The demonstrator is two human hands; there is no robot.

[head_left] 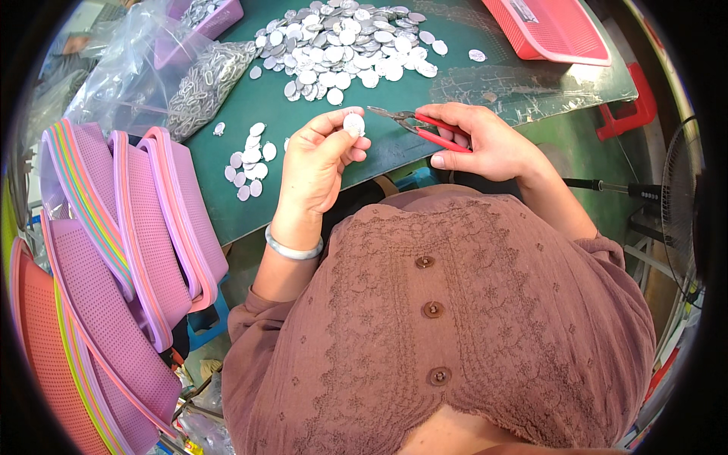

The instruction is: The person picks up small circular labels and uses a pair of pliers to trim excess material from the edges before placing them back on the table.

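Observation:
My left hand (322,152) pinches a round silvery metal disc (353,123) between thumb and fingers, above the table's near edge. Just right of it, my right hand (493,144) grips a pair of pliers with red handles (438,139). The pliers' jaws point left toward the disc, and a small gap seems to lie between them. Beyond both hands a big heap of similar metal discs (341,45) is spread on the green table (227,136). A smaller group of discs (250,163) lies left of my left hand.
A clear bag of metal chain links (205,87) lies at the far left. Stacked pink and purple plastic baskets (155,227) fill the left side. A pink basket (553,34) stands at the far right, a red stool (633,106) beyond the table edge, and a fan (680,205) at right.

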